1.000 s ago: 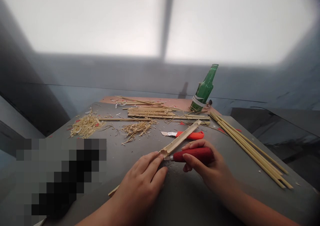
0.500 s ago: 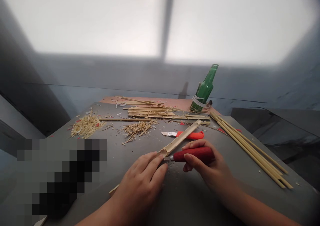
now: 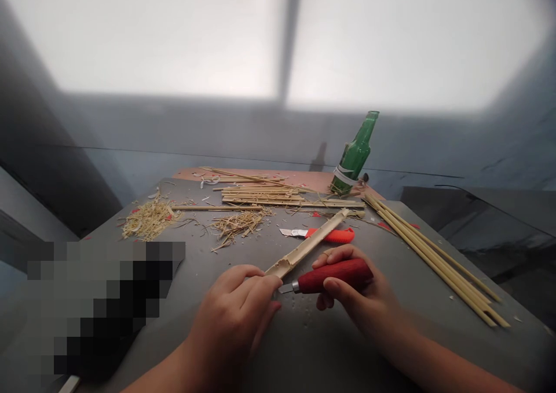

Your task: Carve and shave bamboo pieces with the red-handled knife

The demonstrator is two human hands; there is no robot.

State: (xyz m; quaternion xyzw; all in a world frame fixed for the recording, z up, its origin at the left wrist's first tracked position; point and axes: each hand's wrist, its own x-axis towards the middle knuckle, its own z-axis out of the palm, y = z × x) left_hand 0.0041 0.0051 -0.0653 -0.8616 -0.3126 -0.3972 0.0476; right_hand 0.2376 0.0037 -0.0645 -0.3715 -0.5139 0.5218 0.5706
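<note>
A split bamboo strip (image 3: 315, 243) with a hollow inner face and a node runs diagonally away from me over the grey table. My left hand (image 3: 241, 300) is closed around its near end, which the fingers hide. In my right hand (image 3: 354, 280) is a carving knife (image 3: 332, 276) with a red handle and a short metal blade. The blade points left, its tip close to my left fingertips beside the strip; whether it touches them I cannot tell. An orange utility knife (image 3: 334, 235) with its blade out lies partly under the strip's far part.
Piles of shavings (image 3: 150, 219) lie at left and centre. Several thin bamboo sticks (image 3: 264, 194) lie across the back, and longer sticks (image 3: 434, 259) on the right. A green bottle (image 3: 354, 158) leans at the back. A pixelated dark object (image 3: 130, 300) occupies the front left.
My left hand has slid down and left along the strip, its fingers now curled, baring more of the strip near the node. The carving knife's tip has shifted slightly left and down.
</note>
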